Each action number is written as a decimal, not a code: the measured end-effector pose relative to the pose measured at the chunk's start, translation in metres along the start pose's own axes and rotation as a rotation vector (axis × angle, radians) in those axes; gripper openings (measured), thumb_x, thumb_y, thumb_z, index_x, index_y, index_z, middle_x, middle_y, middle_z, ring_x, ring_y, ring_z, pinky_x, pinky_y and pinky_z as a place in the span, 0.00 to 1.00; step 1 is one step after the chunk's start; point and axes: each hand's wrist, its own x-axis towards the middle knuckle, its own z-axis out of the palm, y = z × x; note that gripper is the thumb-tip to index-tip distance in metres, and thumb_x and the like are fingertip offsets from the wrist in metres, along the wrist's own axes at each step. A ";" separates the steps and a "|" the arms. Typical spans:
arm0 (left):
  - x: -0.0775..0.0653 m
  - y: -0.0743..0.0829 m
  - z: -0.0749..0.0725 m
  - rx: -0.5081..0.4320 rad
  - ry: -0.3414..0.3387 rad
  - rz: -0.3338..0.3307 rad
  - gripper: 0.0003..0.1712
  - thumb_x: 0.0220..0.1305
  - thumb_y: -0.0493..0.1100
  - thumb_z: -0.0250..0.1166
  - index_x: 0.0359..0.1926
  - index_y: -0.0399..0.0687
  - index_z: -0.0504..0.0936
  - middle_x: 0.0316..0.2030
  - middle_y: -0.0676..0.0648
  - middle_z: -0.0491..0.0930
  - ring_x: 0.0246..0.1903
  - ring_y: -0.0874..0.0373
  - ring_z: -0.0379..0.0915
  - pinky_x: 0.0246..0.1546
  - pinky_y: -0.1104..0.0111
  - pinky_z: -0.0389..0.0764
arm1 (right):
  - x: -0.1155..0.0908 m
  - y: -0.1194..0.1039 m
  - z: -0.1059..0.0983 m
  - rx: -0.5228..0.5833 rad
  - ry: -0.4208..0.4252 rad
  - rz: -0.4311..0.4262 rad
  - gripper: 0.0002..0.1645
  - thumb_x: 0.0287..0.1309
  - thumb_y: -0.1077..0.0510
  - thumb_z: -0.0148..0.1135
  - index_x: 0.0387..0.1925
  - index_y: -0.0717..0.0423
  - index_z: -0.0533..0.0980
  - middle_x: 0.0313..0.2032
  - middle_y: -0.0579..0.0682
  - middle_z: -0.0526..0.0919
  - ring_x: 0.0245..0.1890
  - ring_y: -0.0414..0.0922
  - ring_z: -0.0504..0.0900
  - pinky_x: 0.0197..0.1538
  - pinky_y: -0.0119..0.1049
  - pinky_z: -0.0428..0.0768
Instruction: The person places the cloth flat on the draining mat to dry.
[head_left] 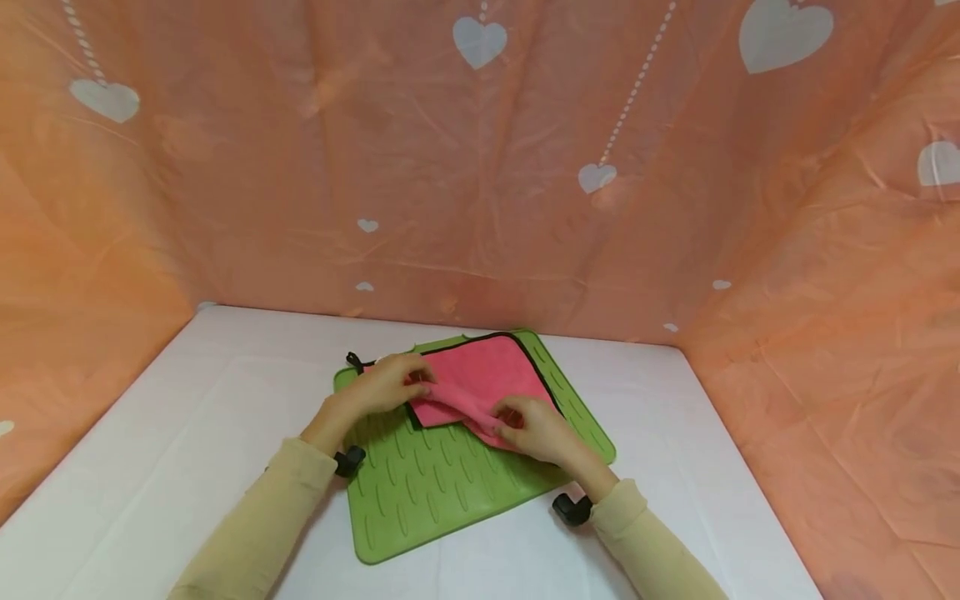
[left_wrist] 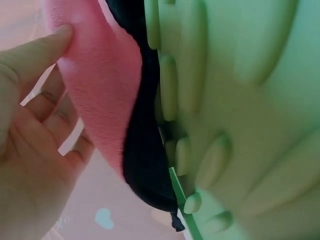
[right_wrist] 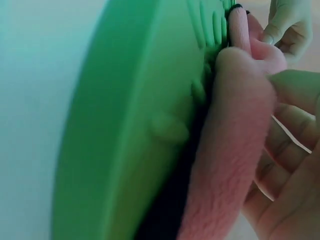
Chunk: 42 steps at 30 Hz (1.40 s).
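Observation:
A pink cloth with black edging lies on a green ridged mat. My left hand pinches the near side of the cloth, its thumb on the pink face in the left wrist view. Toward the cloth's near right part, my right hand holds it between thumb and fingers. A raised, rumpled fold runs between the two hands. In the right wrist view the cloth bulges up in a soft roll beside the right fingers. A small black loop sticks out at the far left corner.
The mat rests at an angle on a white-covered table. Orange fabric with white hearts hangs behind and on both sides. A black wrist device sits by the left cuff, another black device by the right cuff.

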 end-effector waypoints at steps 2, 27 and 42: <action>0.006 -0.002 -0.003 0.003 -0.006 -0.001 0.06 0.72 0.36 0.66 0.48 0.42 0.86 0.42 0.48 0.84 0.43 0.54 0.79 0.45 0.59 0.82 | 0.003 0.003 -0.003 -0.002 0.029 -0.004 0.08 0.66 0.61 0.69 0.47 0.55 0.84 0.38 0.45 0.86 0.38 0.40 0.82 0.42 0.35 0.82; 0.034 -0.027 0.000 0.025 -0.072 0.008 0.08 0.72 0.35 0.65 0.48 0.39 0.87 0.45 0.44 0.87 0.48 0.49 0.83 0.52 0.56 0.83 | 0.026 0.035 -0.011 0.001 0.001 0.123 0.12 0.68 0.58 0.69 0.51 0.55 0.87 0.46 0.48 0.89 0.50 0.47 0.85 0.56 0.47 0.82; 0.006 -0.002 -0.002 0.228 0.067 0.161 0.09 0.69 0.38 0.70 0.49 0.46 0.86 0.49 0.47 0.82 0.52 0.47 0.80 0.57 0.51 0.80 | -0.022 0.028 -0.023 0.000 0.164 -0.044 0.16 0.62 0.60 0.74 0.51 0.57 0.84 0.42 0.48 0.85 0.40 0.45 0.84 0.46 0.40 0.83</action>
